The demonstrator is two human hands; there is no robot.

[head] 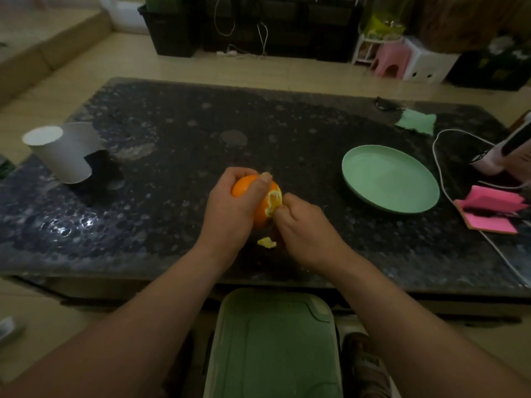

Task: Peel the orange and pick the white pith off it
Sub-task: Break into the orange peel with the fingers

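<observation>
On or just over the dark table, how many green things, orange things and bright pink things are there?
Green: 2, the plate and the cloth
Orange: 1, the orange being peeled
Bright pink: 1, the pad
Total: 4

The orange (260,214), bright and mostly in its skin, is gripped in the left hand (230,208) over the middle of the tabletop (172,139), with a ragged pale-yellow opening (273,201) on its right side and a small peel scrap (266,242) lying below it toward the near edge.
</observation>
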